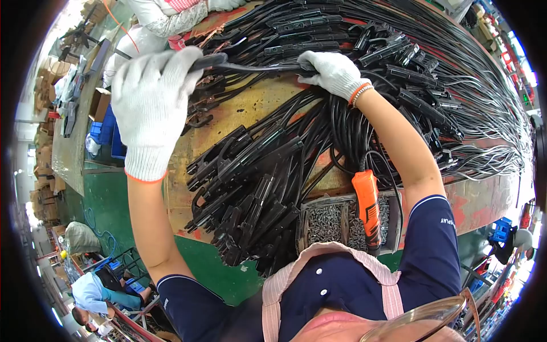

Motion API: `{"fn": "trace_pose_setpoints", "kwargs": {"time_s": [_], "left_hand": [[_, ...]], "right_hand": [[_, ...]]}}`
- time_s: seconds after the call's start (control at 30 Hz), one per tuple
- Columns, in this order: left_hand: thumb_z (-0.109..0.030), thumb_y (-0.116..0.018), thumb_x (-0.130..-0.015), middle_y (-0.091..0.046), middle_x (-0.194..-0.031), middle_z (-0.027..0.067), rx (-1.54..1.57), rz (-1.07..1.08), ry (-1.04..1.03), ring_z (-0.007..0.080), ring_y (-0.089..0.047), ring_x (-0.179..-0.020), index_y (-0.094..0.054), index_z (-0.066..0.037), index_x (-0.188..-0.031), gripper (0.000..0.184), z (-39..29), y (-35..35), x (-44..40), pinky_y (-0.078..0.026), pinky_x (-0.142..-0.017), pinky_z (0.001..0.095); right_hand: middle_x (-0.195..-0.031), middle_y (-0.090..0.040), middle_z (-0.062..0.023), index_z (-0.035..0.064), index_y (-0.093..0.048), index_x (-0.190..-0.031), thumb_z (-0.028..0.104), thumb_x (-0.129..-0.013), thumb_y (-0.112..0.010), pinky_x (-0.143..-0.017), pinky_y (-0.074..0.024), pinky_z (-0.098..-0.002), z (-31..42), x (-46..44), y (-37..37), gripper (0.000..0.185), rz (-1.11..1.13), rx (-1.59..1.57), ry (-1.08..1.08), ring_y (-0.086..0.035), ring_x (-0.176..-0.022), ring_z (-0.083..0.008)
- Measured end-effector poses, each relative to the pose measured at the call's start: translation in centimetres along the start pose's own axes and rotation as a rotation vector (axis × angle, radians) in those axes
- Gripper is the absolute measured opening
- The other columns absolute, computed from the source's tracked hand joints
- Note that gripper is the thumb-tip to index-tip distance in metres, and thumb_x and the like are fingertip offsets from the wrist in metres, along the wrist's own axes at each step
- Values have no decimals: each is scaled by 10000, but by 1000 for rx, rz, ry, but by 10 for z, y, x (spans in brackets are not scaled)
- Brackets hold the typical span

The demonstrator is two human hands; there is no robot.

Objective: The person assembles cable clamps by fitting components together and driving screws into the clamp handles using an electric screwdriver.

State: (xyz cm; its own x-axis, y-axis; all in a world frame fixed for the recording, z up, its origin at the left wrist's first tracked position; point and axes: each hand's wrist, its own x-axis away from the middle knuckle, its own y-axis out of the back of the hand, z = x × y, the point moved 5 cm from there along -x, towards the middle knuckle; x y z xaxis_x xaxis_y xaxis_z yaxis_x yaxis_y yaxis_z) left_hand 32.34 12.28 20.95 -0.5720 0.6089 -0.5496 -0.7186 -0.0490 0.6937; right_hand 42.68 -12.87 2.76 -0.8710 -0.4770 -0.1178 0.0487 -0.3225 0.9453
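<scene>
My left hand [151,102], in a white knit glove, is closed round a black electrode holder [212,61], mostly hidden behind the fingers. From its tapered end a black cable [256,68] stretches right to my gloved right hand [330,73], whose fingers are closed on it. Below my hands, a pile of black electrode holders [245,194] lies on the table, overhanging its near edge. More black clamps [307,34] with their cables lie beyond my right hand. A looped bundle of black cables [347,134] lies under my right wrist.
An orange power screwdriver [367,205] rests over a divided tray [393,228] of small screws by the table's near edge. Long cables [484,102] fan out to the right. Another person's sleeve [176,20] shows across the table [245,108]. A seated person [102,293] is at lower left.
</scene>
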Motion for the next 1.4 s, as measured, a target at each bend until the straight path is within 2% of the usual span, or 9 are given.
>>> {"fn": "trace_pose_setpoints", "kwargs": {"time_s": [0.27, 0.53, 0.8, 0.9, 1.0, 1.17, 1.3, 1.33, 1.4], "left_hand": [[-242, -707, -854, -612, -752, 52, 218, 322, -91, 247, -602, -755, -669, -109, -1079, 264, -45, 37, 30, -464, -743, 401], [-324, -597, -880, -693, -976, 213, 541, 745, 443, 353, -664, -960, -677, -58, -1183, 411, -80, 54, 22, -492, -870, 405], [-486, -555, -933, -638, -1109, 196, 872, 491, 647, 312, -606, -1102, -635, -44, -1245, 546, -117, 63, 31, -469, -938, 402], [-560, -465, -991, -652, -847, 136, 1405, 889, 1077, 194, -641, -615, -535, -68, -1310, 590, -144, 54, 65, -513, -507, 309], [-599, -415, -1008, -642, -755, 96, 1828, 761, 1324, 140, -542, -426, -563, -104, -1201, 551, -168, 51, 78, -368, -333, 257], [-572, -422, -1018, -636, -752, 90, 2010, 776, 1307, 144, -538, -433, -557, -105, -1098, 493, -198, 46, 76, -351, -338, 262], [-578, -496, -989, -652, -766, 94, 1960, 729, 1248, 167, -554, -435, -562, -92, -1066, 497, -236, 55, 65, -397, -344, 285], [-520, -543, -991, -659, -913, 115, 2004, 739, 1126, 178, -633, -646, -533, -62, -1173, 493, -236, 57, 66, -508, -537, 294], [-432, -566, -992, -654, -998, 141, 1574, 409, 1000, 197, -639, -810, -482, -24, -1236, 483, -222, 43, 71, -521, -712, 320]], "right_hand": [[-1037, -651, -145, 111, -573, -1210, 502, -851, -695, -746, -537, -438, 159, 13, 48, 544, 297, -95, 455, -671, -900, -356], [-955, -693, -150, 109, -661, -1171, 523, -747, -778, -724, -530, -414, 108, 71, 55, 603, 63, -204, 521, -674, -861, -345], [-879, -710, -110, 96, -693, -962, 685, -727, -703, -825, -523, -420, 146, 112, 87, 634, 92, -40, 420, -690, -884, -310], [-1065, -693, -26, 156, -710, -1020, 612, -700, -733, -1025, -421, -408, 137, 136, 86, 557, -349, 10, 659, -614, -1108, -242], [-1296, -585, -89, 152, -653, -1215, 449, -743, -772, -1095, -385, -440, 124, 185, 87, 570, -584, -228, 475, -553, -1198, -319], [-1233, -575, -151, -25, -491, -1337, 396, -988, -594, -994, -499, -362, 86, 206, 26, 556, -172, -1810, -435, -576, -1136, -226], [-1022, -639, -131, -19, -568, -1133, 351, -991, -619, -746, -584, -316, 88, 155, 21, 399, -188, -2431, -513, -645, -887, -203], [-851, -621, -61, 7, -581, -1037, 292, -983, -641, -568, -548, -246, 78, 123, -3, 296, 7, -2711, -107, -607, -674, -129], [-737, -565, 6, 33, -568, -951, 241, -977, -638, -487, -476, -193, 90, 127, 14, 221, -161, -2550, -318, -520, -567, -67]]}}
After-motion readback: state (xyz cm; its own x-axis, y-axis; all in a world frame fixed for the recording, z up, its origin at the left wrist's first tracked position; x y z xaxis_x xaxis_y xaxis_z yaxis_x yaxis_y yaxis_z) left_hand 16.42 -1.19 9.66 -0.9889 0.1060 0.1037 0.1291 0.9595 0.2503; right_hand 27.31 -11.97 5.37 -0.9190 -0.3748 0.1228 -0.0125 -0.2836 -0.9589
